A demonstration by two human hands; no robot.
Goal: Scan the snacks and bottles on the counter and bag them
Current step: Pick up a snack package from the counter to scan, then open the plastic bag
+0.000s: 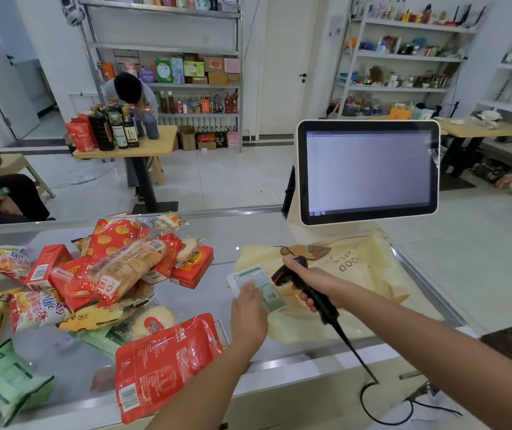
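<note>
One red pouch (164, 361) lay nearest on the bench (260, 231), beside a heap of snack packets (118, 271) too jumbled to count. The left hand (248, 308) pinched one green-white packet (256, 279) in its fingers just above the bench. The right hand (307, 279) had its fingers clenched round one black scanner (324, 307) over one beige bag (360, 268), with one screen (369, 172) behind.

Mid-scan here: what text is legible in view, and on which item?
"GOOD", upside down: beige bag.
"Life": orange-and-white snack pack.
Too small or blurred to read: print on the green-white packet, red pouch, monitor.
</note>
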